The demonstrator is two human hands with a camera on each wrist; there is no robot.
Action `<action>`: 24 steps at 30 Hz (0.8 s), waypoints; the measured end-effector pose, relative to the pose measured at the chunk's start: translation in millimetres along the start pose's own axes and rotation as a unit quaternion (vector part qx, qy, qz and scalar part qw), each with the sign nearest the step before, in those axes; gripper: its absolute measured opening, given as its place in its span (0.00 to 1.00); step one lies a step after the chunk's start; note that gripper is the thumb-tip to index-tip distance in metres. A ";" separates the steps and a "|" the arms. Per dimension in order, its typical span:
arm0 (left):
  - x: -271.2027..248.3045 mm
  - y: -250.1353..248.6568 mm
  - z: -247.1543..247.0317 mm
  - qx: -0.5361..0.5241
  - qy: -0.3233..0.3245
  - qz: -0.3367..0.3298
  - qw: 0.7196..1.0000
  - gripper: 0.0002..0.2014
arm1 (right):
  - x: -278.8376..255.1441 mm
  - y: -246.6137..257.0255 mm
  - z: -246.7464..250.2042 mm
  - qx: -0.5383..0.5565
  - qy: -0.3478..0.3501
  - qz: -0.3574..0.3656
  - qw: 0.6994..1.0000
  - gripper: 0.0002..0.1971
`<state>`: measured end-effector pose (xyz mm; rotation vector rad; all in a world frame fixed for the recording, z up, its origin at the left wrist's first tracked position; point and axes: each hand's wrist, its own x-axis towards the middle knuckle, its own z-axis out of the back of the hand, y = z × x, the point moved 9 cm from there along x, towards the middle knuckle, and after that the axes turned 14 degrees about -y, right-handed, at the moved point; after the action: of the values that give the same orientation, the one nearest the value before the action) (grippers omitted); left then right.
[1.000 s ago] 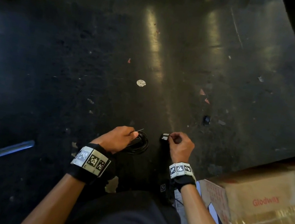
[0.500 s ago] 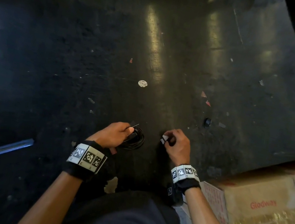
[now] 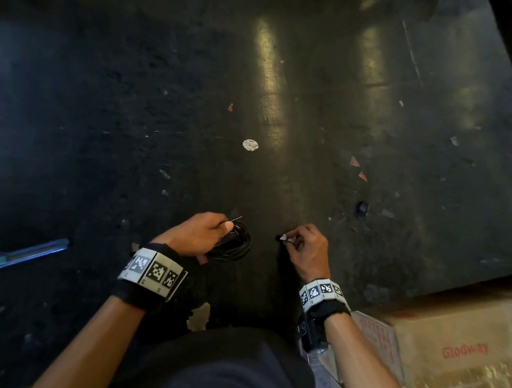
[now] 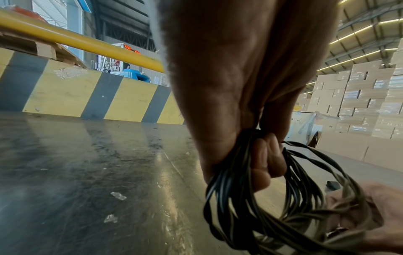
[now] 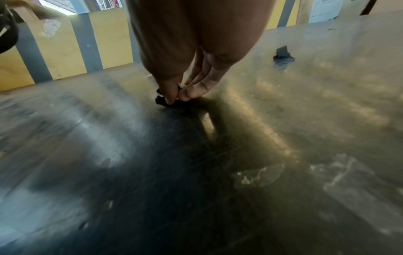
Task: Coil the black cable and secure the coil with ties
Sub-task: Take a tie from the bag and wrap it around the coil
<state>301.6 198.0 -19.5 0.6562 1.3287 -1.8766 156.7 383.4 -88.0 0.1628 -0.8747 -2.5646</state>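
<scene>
Over dark floor (image 3: 127, 104) — left hand (image 3: 199, 233) grips coiled cable (image 3: 237, 245); right hand (image 3: 306, 248) pinches plug (image 3: 281, 238).

Warehouse; stacked cartons (image 4: 359, 96); striped barrier (image 4: 87, 96).

One coiled black cable (image 3: 234, 244); two hands; one cardboard box (image 3: 463, 364); one blue utility knife (image 3: 24, 253); one white disc (image 3: 250, 145).

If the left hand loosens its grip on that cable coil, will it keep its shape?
Probably not. The coil is many thin loose loops, already splaying unevenly below the left hand, so it looks floppy and apt to spring apart. No tie shows around it. It likely weighs little, since a few curled fingers carry it.
</scene>
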 end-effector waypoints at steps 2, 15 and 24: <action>-0.9 -0.3 -0.8 0.007 -0.001 -0.003 1.000 0.15 | -2.1 -2.7 -0.1 -0.004 -0.006 -0.015 1.000 0.06; 0.5 -3.4 -6.4 0.036 0.004 -0.016 0.999 0.12 | -6.4 -14.4 0.8 0.033 -0.036 -0.100 0.994 0.09; -15.8 -32.5 6.2 -0.011 0.011 -0.073 0.997 0.15 | 17.6 60.8 59.2 0.255 -0.062 -0.074 0.962 0.12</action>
<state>285.2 202.8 12.9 0.5832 1.4426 -1.9714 148.0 365.6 -3.6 0.2254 -1.6177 -2.4448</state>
